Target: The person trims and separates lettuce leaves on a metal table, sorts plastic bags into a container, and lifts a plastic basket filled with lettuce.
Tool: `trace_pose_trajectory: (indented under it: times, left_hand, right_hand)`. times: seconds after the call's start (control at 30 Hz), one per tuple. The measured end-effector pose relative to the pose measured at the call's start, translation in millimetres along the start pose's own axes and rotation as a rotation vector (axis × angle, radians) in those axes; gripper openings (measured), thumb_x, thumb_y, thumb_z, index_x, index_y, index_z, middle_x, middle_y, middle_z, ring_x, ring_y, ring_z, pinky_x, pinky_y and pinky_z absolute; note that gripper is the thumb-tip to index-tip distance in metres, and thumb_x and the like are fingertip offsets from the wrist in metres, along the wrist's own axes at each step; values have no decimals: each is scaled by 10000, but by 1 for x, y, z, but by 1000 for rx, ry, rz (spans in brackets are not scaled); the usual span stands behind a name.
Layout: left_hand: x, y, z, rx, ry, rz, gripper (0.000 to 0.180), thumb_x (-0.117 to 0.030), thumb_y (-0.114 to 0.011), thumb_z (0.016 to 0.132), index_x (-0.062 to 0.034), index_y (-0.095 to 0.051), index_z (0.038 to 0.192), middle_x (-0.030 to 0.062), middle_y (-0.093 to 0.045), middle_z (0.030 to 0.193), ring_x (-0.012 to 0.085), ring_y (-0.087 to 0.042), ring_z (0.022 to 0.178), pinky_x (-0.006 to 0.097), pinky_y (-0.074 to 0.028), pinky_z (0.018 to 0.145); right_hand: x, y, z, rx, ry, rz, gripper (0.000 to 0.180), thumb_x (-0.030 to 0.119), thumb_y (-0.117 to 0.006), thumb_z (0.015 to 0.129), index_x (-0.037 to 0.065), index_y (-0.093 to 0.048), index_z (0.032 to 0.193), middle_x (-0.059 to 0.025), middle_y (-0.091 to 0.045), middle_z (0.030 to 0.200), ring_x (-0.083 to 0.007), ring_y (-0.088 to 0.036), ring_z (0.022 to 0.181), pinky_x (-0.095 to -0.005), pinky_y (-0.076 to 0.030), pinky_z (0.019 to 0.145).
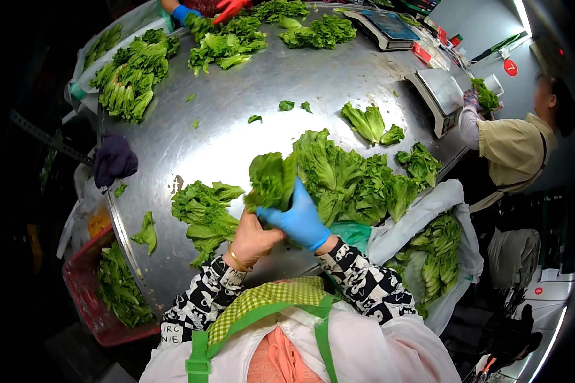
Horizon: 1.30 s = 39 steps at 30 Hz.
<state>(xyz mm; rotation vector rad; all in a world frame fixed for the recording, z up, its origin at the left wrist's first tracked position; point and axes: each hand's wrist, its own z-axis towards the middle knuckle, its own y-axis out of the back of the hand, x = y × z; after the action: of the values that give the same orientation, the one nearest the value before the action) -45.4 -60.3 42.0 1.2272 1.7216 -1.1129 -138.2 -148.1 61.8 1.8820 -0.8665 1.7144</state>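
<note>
Between my two hands, over the near part of the metal table [223, 121], is a head of leafy green lettuce [271, 179]. My bare left hand [252, 239], with a bangle at the wrist, grips it low at its base. My right hand [300, 217], in a blue glove, wraps round its right side. A pile of lettuce [345, 172] lies just beyond and to the right of my right hand. To the left of my left hand is a smaller heap of lettuce leaves [204, 214].
A red crate [83, 287] of greens stands at lower left, a lined bag [457, 198] of lettuce at right. Two scales [437, 89] [386, 29] sit on the table's far right. A dark cloth [115, 159] hangs at the left edge. Co-workers' gloved hands [227, 9] handle lettuce at the far side.
</note>
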Motion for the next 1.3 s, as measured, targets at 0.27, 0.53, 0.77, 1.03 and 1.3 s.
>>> trace_pose_trajectory:
  times: [0.27,0.53,0.77,1.03,1.3]
  left_hand:
    - [22,12,13,-234,-236,-265,663,-55,-721,744,-1,-345,1288,143,-454,1239,233,-476,1147,328,-421,953]
    - [66,14,16,-343,-47,-271,356,-35,-686,772,1,-513,1080,64,-569,985,113,-552,867,232,-486,795]
    - [81,17,14,-295,-4,-146,311,-42,-682,774,-1,-531,1043,50,-579,938,101,-547,827,222,-480,768]
    - [79,14,6,-350,-22,-243,299,-35,-678,780,-4,-535,1040,53,-591,940,101,-553,823,222,-479,771]
    - [36,6,-5,-259,-42,-374,362,-48,-653,805,25,-500,1124,108,-588,1042,149,-577,932,255,-472,831]
  right_hand:
    - [20,97,61,-327,42,-133,447,157,-673,780,-13,-467,1138,-110,-593,1037,-189,-589,914,-323,-499,817]
    - [-32,246,141,-554,66,-1237,886,320,-756,670,-19,-298,1349,-216,-489,1201,-327,-521,1066,-437,-444,888]
    - [-14,214,125,-595,166,-1534,852,324,-757,684,0,-314,1336,-191,-406,1313,-389,-465,1106,-486,-408,879]
    - [-15,127,30,-110,-208,-1334,654,371,-733,656,48,-521,1184,-164,-645,904,-340,-620,851,-417,-494,717]
    - [0,80,3,-489,245,-1239,678,196,-743,630,-7,-489,1225,-137,-586,876,-274,-595,742,-360,-490,657]
